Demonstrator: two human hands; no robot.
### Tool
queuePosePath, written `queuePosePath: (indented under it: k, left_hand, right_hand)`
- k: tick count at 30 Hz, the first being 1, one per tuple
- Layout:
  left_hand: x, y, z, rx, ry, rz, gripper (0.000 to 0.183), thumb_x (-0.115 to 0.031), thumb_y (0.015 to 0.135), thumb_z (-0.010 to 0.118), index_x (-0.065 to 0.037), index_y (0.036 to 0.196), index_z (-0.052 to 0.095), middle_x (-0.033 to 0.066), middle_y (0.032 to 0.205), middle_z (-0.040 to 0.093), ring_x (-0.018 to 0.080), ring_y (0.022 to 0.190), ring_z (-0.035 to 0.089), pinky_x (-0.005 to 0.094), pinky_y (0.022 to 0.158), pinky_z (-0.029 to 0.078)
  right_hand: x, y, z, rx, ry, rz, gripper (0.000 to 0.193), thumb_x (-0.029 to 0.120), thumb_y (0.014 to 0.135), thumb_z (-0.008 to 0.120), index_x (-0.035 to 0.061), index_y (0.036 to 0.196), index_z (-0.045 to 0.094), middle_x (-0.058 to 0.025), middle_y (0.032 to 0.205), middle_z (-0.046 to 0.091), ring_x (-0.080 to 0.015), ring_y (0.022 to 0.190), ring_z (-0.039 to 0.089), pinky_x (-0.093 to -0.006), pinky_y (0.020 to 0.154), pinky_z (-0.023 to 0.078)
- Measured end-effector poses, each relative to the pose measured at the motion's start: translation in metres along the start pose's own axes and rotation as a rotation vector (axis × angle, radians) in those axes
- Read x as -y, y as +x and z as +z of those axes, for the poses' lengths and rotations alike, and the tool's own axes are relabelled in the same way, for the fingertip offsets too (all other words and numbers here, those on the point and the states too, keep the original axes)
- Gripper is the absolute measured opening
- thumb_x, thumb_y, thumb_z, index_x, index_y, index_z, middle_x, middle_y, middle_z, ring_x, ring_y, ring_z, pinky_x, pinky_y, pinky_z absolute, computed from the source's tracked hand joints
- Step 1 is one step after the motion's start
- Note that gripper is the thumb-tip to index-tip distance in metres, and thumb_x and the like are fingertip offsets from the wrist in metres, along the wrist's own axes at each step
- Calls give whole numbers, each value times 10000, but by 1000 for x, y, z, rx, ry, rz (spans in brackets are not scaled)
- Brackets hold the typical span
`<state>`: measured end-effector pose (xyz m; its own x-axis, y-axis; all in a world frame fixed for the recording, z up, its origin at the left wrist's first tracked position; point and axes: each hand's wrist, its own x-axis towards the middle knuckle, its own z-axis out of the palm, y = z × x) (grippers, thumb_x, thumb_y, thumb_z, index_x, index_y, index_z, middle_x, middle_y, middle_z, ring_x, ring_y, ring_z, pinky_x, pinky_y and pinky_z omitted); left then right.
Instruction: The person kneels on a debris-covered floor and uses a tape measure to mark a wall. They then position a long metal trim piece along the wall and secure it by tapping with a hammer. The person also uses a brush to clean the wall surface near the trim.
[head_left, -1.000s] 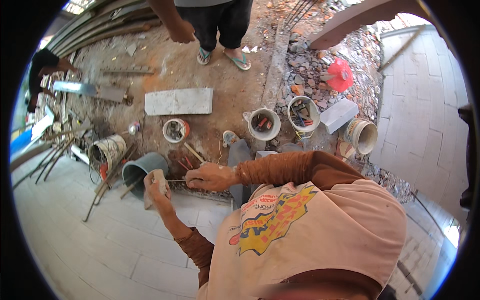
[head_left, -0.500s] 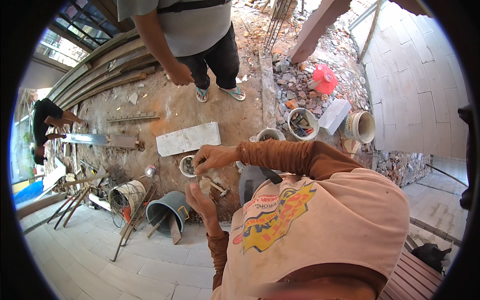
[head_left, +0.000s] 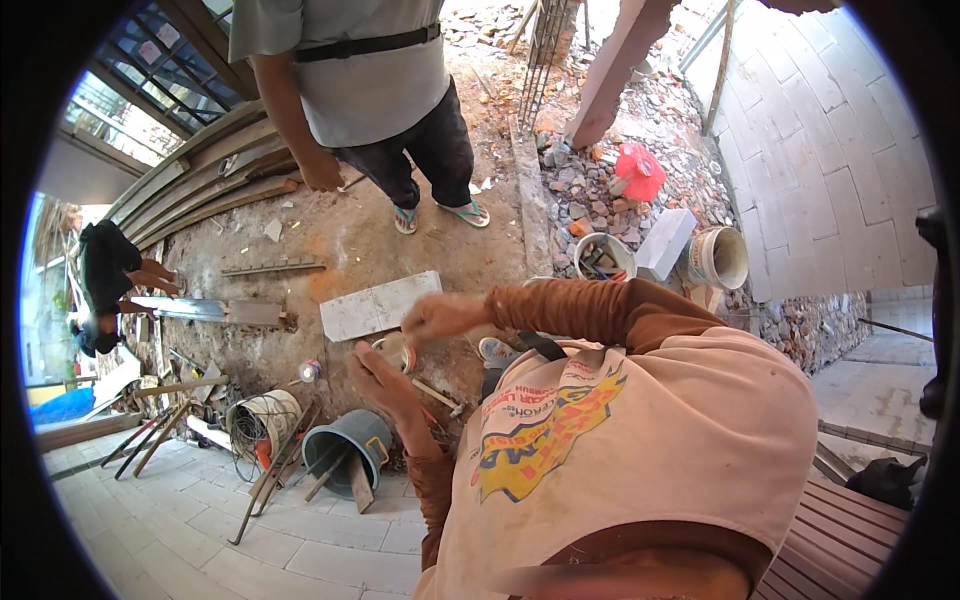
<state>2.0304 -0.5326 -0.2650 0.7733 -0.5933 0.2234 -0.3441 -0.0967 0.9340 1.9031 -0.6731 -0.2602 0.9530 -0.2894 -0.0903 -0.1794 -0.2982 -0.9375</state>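
My left hand (head_left: 378, 383) is raised in front of my chest, back toward the camera, fingers pointing up and left. Whether anything lies in its palm is hidden. My right hand (head_left: 438, 316) hovers just above and to the right of it, blurred by motion, its fingers curled together. Between and behind the two hands, a small white bucket with a red rim (head_left: 402, 352) stands on the dirt, half covered. A thin stick (head_left: 436, 394) lies on the ground just right of my left wrist.
A white tile (head_left: 378, 305) lies on the dirt beyond my hands. A grey bucket of tools (head_left: 348, 445) and a bucket with coiled wire (head_left: 262, 414) stand lower left. Another person (head_left: 365, 80) stands ahead. Buckets (head_left: 718, 258), a white block (head_left: 665, 243) and rubble lie right.
The view has tilted up and the ground things slid down. Both hands rose toward my chest; the beige piece seen in my left hand is now out of sight. The right hand is blurred.
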Motion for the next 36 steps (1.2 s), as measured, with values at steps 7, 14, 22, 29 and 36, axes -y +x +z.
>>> queuePosePath:
  k: [7, 14, 22, 29, 36]
  left_hand:
    - [25, -8, -13, 287, 196, -30, 435, -301, 1048, 479, 26, 777, 572, 216, 696, 583, 326, 630, 521, 465, 611, 400]
    - [27, 25, 6, -48, 600, 76, 423, -313, 1057, 465, 0, 784, 544, 128, 624, 508, 236, 586, 488, 415, 578, 406]
    - [1, 18, 17, -34, -39, 29, 453, -292, 1049, 493, 11, 713, 494, 131, 565, 498, 220, 511, 441, 390, 514, 352]
    - [2, 11, 4, 381, 98, 12, 533, -360, 1064, 496, -17, 662, 428, 42, 548, 443, 117, 571, 382, 342, 531, 324]
    - [15, 26, 15, -275, 181, -68, 499, -357, 1051, 528, -15, 694, 467, 95, 622, 565, 221, 580, 521, 388, 562, 397]
  right_hand:
    - [6, 23, -2, -293, -30, -356, 226, 221, 940, 652, 0, 895, 665, -131, 795, 680, -175, 711, 604, -397, 684, 482]
    - [2, 3, 15, 221, 51, -357, 199, 182, 975, 575, 6, 907, 639, -126, 803, 653, -172, 756, 571, -386, 751, 477]
    - [-4, 2, -14, -63, 187, -36, 215, 207, 967, 610, 11, 934, 691, -41, 844, 684, -130, 837, 591, -334, 794, 477]
    - [-16, 0, -11, -168, 95, -162, 267, 252, 1002, 613, -4, 956, 673, -7, 794, 621, -100, 764, 567, -329, 675, 477]
    - [-34, -17, 49, 99, 365, -173, 312, 301, 1057, 523, 20, 1031, 655, -57, 842, 631, -145, 794, 573, -341, 756, 482]
